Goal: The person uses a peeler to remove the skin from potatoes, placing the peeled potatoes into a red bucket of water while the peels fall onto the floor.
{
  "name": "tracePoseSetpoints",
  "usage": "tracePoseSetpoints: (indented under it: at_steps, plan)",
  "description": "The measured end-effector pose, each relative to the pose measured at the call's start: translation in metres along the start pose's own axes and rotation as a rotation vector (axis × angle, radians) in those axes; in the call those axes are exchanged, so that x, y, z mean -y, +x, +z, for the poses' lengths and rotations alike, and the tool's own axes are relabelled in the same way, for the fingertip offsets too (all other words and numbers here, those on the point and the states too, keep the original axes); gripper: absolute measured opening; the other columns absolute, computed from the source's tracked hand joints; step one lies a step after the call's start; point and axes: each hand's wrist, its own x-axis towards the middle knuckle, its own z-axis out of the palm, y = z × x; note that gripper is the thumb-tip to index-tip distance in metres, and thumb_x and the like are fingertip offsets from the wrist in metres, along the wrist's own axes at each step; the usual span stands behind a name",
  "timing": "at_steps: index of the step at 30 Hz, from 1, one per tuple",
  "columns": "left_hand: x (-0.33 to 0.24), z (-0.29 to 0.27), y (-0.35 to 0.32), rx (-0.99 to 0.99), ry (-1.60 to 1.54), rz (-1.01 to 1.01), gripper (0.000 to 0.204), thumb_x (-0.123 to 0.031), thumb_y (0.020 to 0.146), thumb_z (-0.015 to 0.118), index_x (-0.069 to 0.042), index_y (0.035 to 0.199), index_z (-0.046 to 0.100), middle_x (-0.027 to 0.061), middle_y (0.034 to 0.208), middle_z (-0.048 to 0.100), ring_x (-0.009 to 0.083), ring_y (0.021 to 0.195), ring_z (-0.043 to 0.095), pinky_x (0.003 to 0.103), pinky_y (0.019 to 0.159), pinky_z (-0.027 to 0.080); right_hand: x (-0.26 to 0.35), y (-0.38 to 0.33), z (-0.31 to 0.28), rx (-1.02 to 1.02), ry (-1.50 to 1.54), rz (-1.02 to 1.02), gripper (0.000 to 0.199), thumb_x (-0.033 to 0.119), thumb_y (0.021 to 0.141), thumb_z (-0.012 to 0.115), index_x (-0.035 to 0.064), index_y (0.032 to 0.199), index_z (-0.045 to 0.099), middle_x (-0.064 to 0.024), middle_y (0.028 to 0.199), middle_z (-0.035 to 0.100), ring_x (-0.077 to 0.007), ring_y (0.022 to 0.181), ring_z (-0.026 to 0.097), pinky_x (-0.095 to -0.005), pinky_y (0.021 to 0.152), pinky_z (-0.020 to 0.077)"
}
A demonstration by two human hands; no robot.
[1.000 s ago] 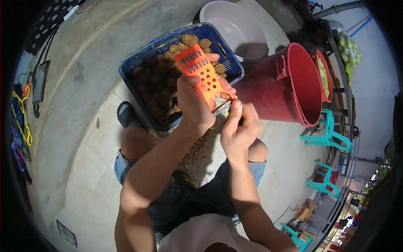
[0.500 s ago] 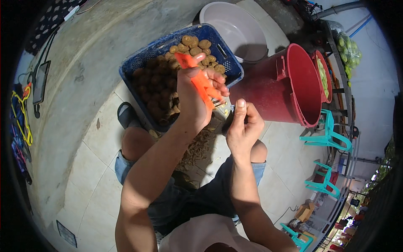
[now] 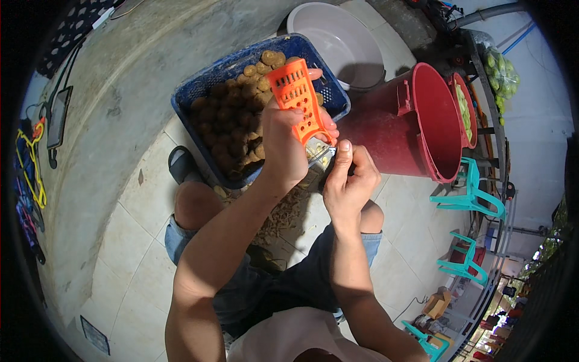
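Note:
My left hand point(image 3: 286, 142) grips an orange plastic peeler point(image 3: 298, 99) whose flat handle has rows of grater slots and round holes. The slotted face is turned up, and the metal blade end points down toward my right hand point(image 3: 351, 184). That hand is closed, thumb pressed to the bent fingers, right beside the blade. A small shiny bit shows at the thumb tip; I cannot make out what it is. Beneath the peeler stands a blue plastic crate point(image 3: 184, 108) with many brown potatoes point(image 3: 226, 117), partly hidden by my left hand.
A large red bucket point(image 3: 386, 133) lies tilted to the right of the crate, and a pale round basin point(image 3: 338, 36) sits behind. Peelings point(image 3: 283, 220) cover the floor between my legs. Turquoise plastic stools point(image 3: 473, 193) are at the right, a concrete ledge point(image 3: 114, 120) at the left.
My left hand has turned the peeler from nearly edge-on to flat, so its slotted face shows, and its blade end has come closer to my right hand. The right hand has barely moved.

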Motion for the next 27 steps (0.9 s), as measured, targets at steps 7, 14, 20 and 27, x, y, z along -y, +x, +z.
tracePoseSetpoints:
  at_steps: [7, 14, 20, 27]
  plan:
    - [-0.005, 0.002, -0.003, 0.146, 0.187, 0.121, 0.073, -0.034, 0.078, 0.05, 0.01, 0.135, 0.037, 0.0149, 0.076, 0.062, 0.0221, 0.068, 0.063, 0.034, 0.068, 0.055, 0.001, 0.0, -0.002, 0.005, -0.002, 0.008, 0.038, 0.015, 0.097, 0.058, -0.0029, 0.064, 0.049, -0.0057, 0.053, 0.042, -0.0107, 0.052, 0.035, -0.0304, 0.047, 0.0298]
    - [-0.006, 0.001, -0.006, 0.169, 0.262, 0.149, 0.08, -0.039, 0.078, 0.056, 0.013, 0.137, 0.034, 0.0128, 0.08, 0.064, 0.0194, 0.072, 0.064, 0.031, 0.07, 0.055, 0.001, -0.001, -0.003, 0.014, -0.034, -0.021, 0.036, 0.015, 0.096, 0.058, -0.0033, 0.066, 0.05, -0.0076, 0.054, 0.043, -0.0125, 0.051, 0.037, -0.0312, 0.047, 0.0315]
    - [-0.002, 0.008, -0.003, 0.097, 0.22, 0.289, 0.058, -0.02, 0.076, 0.044, 0.013, 0.124, 0.047, 0.0101, 0.07, 0.063, 0.0157, 0.064, 0.062, 0.028, 0.062, 0.052, 0.005, -0.003, -0.005, 0.073, -0.079, -0.045, 0.026, 0.01, 0.094, 0.058, -0.0028, 0.071, 0.056, -0.0157, 0.061, 0.049, -0.0302, 0.051, 0.048, -0.0383, 0.05, 0.0378]
    - [-0.004, 0.002, -0.004, 0.14, 0.212, 0.199, 0.089, -0.053, 0.082, 0.062, 0.011, 0.137, 0.033, 0.0127, 0.077, 0.064, 0.0207, 0.068, 0.064, 0.032, 0.066, 0.055, 0.006, 0.0, -0.009, 0.079, -0.086, 0.032, 0.023, 0.009, 0.092, 0.06, -0.0022, 0.072, 0.057, -0.0162, 0.064, 0.052, -0.0323, 0.054, 0.052, -0.0406, 0.052, 0.0408]
